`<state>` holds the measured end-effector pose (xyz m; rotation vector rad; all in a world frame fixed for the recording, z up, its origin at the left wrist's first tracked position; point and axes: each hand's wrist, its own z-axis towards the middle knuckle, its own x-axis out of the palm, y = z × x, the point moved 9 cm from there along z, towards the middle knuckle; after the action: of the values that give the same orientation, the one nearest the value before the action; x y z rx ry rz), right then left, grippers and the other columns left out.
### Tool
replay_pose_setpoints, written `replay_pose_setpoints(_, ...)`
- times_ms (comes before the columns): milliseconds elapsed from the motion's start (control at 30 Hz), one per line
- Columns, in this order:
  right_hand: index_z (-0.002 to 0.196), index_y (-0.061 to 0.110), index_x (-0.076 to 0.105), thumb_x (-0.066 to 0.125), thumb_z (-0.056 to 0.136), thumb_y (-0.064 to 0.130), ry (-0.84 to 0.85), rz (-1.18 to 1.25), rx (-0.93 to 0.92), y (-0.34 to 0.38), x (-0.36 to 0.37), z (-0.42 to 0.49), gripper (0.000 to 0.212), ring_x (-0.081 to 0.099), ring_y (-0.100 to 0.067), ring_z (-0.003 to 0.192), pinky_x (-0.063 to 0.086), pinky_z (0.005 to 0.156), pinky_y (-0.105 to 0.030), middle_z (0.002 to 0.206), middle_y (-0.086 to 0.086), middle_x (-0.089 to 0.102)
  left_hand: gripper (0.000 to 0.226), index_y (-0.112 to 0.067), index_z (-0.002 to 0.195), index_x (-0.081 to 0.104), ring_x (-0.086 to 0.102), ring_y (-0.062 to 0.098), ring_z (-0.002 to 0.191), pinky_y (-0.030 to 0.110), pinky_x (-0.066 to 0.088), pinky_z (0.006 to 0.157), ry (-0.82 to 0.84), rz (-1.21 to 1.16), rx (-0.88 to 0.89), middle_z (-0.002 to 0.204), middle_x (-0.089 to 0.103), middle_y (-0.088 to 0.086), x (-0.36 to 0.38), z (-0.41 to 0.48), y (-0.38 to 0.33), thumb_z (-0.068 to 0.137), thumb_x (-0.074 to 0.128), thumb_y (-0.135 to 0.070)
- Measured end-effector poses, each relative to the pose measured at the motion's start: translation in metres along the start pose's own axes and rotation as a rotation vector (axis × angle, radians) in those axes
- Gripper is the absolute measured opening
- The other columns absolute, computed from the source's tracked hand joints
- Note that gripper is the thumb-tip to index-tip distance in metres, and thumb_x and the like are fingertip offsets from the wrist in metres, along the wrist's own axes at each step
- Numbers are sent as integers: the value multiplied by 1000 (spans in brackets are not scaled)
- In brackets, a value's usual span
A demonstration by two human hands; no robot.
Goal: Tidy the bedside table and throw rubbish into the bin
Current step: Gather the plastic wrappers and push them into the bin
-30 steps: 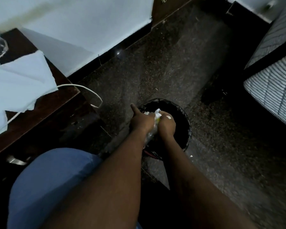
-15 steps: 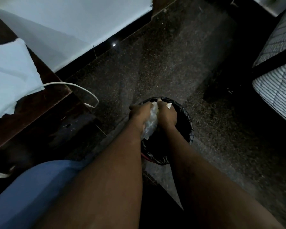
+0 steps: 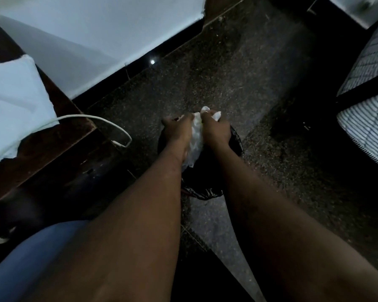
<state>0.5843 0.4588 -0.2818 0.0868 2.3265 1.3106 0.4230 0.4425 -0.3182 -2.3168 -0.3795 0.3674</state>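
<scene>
White crumpled rubbish (image 3: 195, 138), left hand (image 3: 179, 131) and right hand (image 3: 214, 131) gripping it, black-lined bin (image 3: 236, 141) mostly hidden beneath.

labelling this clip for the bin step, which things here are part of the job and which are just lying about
In the job: crumpled white plastic rubbish, gripped by left hand and right hand; round black lined bin beneath them.

Lying about: white cloth on the dark wooden bedside table; white cable hanging off its edge; striped mattress.

Both arms outstretched, left grip (image 3: 178, 132), right grip (image 3: 215, 131) clenched
</scene>
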Motion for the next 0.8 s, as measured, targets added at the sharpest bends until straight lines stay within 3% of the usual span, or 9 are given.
replay_pose_setpoints(67, 103, 16, 74, 63, 77, 53, -60, 2, 13, -8, -16, 3, 47, 72, -25, 97, 57, 96, -43, 96, -2, 76, 54, -25, 93, 57, 68, 25, 86, 38, 56, 87, -32, 137, 88, 89, 70, -2, 3, -14, -9, 62, 64, -68)
replay_pose_setpoints(133, 96, 15, 71, 64, 87, 47, -114, -3, 29, -16, -33, 5, 34, 71, -24, 94, 57, 93, -40, 91, 0, 74, 48, -20, 100, 57, 65, 24, 89, 34, 53, 88, 76, 90, 97, 95, 67, 1, 22, -26, -4, 77, 70, -60)
replay_pose_setpoints(233, 92, 19, 65, 63, 93, 38, -189, -54, 47, -31, -57, 8, 19, 69, -28, 99, 55, 94, -41, 89, 0, 68, 84, -18, 138, 43, 64, 28, 110, 44, 52, 101, 336, 38, -53, 129, 62, 8, 58, -46, 22, 76, 70, -66)
replay_pose_setpoints(300, 99, 20, 67, 62, 94, 37, -191, -108, 33, -39, -60, 4, 19, 68, -31, 106, 54, 97, -42, 98, -6, 70, 97, -24, 150, 31, 55, 33, 124, 50, 48, 106, 388, 148, -71, 145, 48, 11, 65, -51, 35, 72, 61, -74)
replay_pose_setpoints(367, 108, 19, 67, 61, 96, 40, -135, -144, 22, -45, -52, 0, 24, 66, -29, 108, 52, 97, -40, 106, -7, 70, 94, -30, 152, 31, 49, 35, 130, 54, 44, 108, 392, 160, -73, 150, 39, 13, 68, -47, 44, 71, 55, -71)
replay_pose_setpoints(467, 125, 21, 66, 54, 102, 47, -11, -92, -10, -50, -36, -7, 37, 62, -18, 110, 45, 90, -31, 115, 1, 68, 88, -29, 149, 36, 55, 34, 125, 56, 48, 104, 388, 109, -117, 147, 48, 14, 71, -35, 57, 71, 57, -63)
replay_pose_setpoints(567, 146, 25, 55, 46, 101, 54, 135, -25, -40, -52, -19, -7, 55, 53, -11, 126, 40, 108, -33, 145, 2, 59, 47, -6, 130, 51, 66, 29, 102, 46, 56, 90, 416, 42, -113, 125, 67, 11, 66, -35, 49, 97, 51, -39)
replay_pose_setpoints(700, 152, 20, 49, 48, 93, 56, 276, -57, 35, -68, 2, -7, 70, 43, -18, 145, 29, 125, -43, 159, -3, 47, 45, -3, 128, 63, 66, 40, 110, 50, 56, 96, 231, 173, -135, 126, 67, 21, 42, -16, 59, 97, 50, -33)
replay_pose_setpoints(800, 155, 22, 44, 49, 104, 43, 291, -206, 8, -71, 5, -10, 56, 41, -26, 147, 30, 123, -41, 162, -7, 42, 38, 1, 130, 59, 64, 40, 115, 52, 54, 98, 212, 238, -138, 128, 65, 23, 33, -18, 59, 104, 47, -24)
